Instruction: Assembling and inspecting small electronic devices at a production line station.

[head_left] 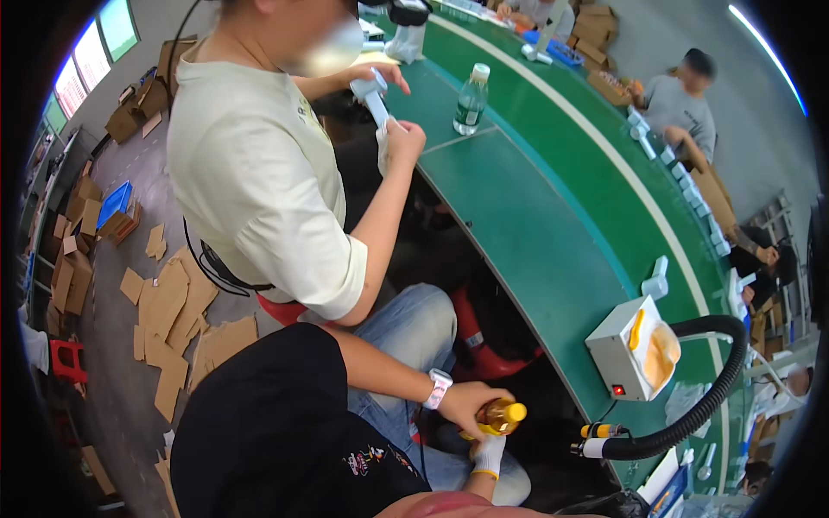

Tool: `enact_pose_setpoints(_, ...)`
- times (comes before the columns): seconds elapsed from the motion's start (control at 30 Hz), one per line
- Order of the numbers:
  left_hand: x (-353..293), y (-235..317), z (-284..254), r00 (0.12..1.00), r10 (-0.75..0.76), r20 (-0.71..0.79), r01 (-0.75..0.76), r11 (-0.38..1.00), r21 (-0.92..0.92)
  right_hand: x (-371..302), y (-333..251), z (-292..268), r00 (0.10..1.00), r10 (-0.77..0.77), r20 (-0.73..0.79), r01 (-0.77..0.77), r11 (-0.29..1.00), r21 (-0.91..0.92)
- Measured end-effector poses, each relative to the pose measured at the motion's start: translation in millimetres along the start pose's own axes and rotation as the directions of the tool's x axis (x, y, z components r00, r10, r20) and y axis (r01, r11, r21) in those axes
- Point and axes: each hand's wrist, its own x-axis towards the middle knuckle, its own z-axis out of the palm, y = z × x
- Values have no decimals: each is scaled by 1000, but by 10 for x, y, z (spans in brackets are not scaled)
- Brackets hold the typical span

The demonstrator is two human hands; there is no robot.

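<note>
My left hand [469,407], with a pale watch on its wrist, is closed round a small bottle [496,418] of amber liquid. The bottle has a yellow cap [516,412] on it and is tilted over my lap. Just below, my right hand [490,455] wears a white glove and grips the lower side of the same bottle; its fingers are partly hidden. My jeans-clad legs [406,332] are under both hands, beside the edge of the green table [518,233].
A white box device [623,350] with a red switch and a black flexible hose [691,442] stand at the right. A clear water bottle [471,102] is farther off. At my left a person [268,164] holds a light-blue handled part [371,93]. Flattened cardboard [168,302] covers some floor.
</note>
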Motion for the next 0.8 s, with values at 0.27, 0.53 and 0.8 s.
enact_pose_setpoints(0.27,117,-938,260,965,230,127,-258,743,617,-24,80,-232,990,-44,135,76,968,-240)
enact_pose_setpoints(0.53,148,-990,152,986,-45,164,-76,748,659,-18,-21,-179,973,221,-62,-220,975,22)
enact_pose_setpoints(0.8,140,-1028,151,999,23,48,-49,760,648,-141,-188,-123,969,244,-28,-243,969,32)
